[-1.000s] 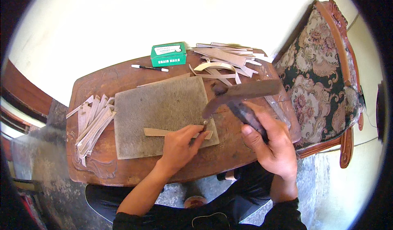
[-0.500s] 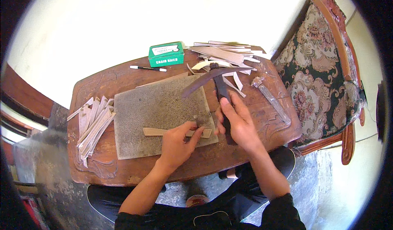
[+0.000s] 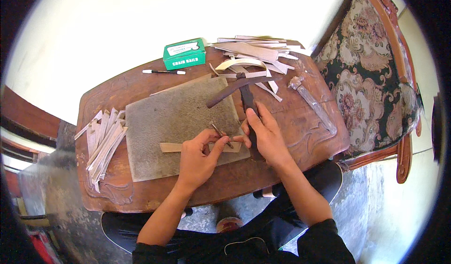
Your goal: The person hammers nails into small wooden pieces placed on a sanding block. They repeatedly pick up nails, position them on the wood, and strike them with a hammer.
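Note:
My left hand (image 3: pixel 201 155) pinches a thin metal punch (image 3: pixel 216 129) between thumb and fingers. The punch leans at a slant, and its lower end is by the right part of a pale strip (image 3: pixel 170 147), perhaps leather. Under the strip lies a grey, speckled slab (image 3: pixel 162 116); my hand hides the strip's middle. My right hand (image 3: pixel 270 135) is wrapped round the dark handle of a hammer (image 3: pixel 246 97), raised over the slab's right edge. The hammer's long, curved head points left and right. Some right fingers reach close to the punch.
Cut strips (image 3: pixel 108 144) are heaped at the table's left; more pale pieces (image 3: pixel 251 51) are piled at the back. A green box (image 3: pixel 184 56) and a marker (image 3: pixel 163 71) lie behind the slab. A worn tool-like bar (image 3: pixel 314 105) lies at right, near a floral chair (image 3: pixel 361 71).
The punch, earlier low and blurred by my left fingers, now shows as a tilted rod. My right hand and the hammer have shifted slightly left. The whole view has moved a little.

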A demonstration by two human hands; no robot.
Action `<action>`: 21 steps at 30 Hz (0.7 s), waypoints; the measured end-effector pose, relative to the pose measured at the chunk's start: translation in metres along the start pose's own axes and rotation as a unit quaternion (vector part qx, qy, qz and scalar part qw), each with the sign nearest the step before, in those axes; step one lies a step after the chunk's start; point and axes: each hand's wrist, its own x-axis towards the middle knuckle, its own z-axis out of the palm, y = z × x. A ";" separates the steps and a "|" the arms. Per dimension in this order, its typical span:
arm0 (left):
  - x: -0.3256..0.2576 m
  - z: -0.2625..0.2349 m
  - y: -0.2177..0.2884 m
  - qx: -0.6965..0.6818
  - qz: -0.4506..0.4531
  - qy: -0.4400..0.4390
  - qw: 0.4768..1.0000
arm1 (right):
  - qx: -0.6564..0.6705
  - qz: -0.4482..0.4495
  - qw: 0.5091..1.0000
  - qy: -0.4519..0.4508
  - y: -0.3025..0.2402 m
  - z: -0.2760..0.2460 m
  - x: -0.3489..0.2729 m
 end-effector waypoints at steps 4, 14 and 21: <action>0.001 -0.001 0.002 0.012 0.002 -0.016 1.000 | 0.009 0.001 1.000 -0.003 0.002 -0.004 0.001; 0.001 0.000 0.005 0.042 0.011 -0.028 0.999 | -0.007 0.005 1.000 0.006 0.005 -0.005 0.005; 0.001 0.002 0.003 0.050 0.045 -0.020 0.998 | -0.021 0.005 1.000 0.006 0.006 -0.005 0.005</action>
